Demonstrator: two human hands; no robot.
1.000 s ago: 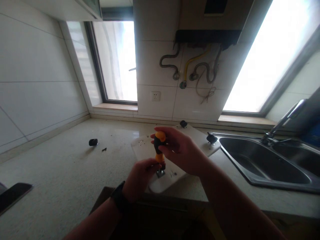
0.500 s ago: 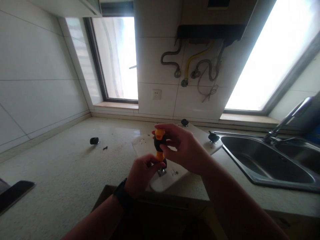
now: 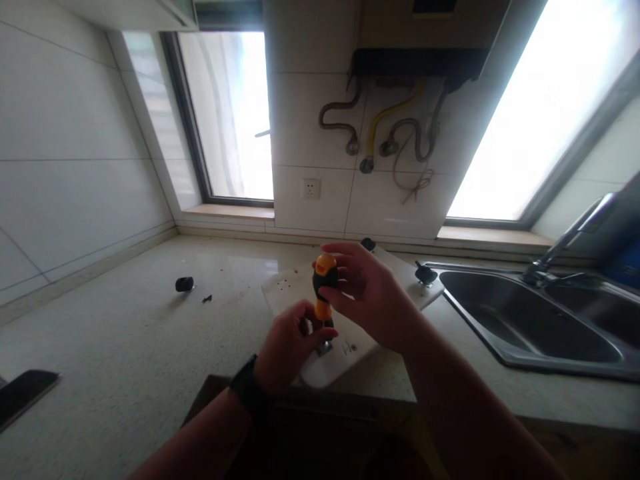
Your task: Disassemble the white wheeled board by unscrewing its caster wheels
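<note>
Over the tabletop (image 3: 125, 347), our right hand (image 3: 367, 293) curls its fingers around the near-upright screwdriver (image 3: 325, 283), above a metal plate (image 3: 325, 349) on the white board (image 3: 327, 375), while our left hand (image 3: 286, 345), fingers nearly pinched, sits lower beside it, its hold unclear.

White tiled walls (image 3: 300, 120); daylight glaring through left window (image 3: 220, 120) and right window (image 3: 505, 133). Wall-mounted box (image 3: 390, 30) between them, hoses (image 3: 371, 137) below. Socket (image 3: 311, 189) under box level. Pale speckled countertop (image 3: 125, 360); double steel sink (image 3: 530, 317) at right.
</note>
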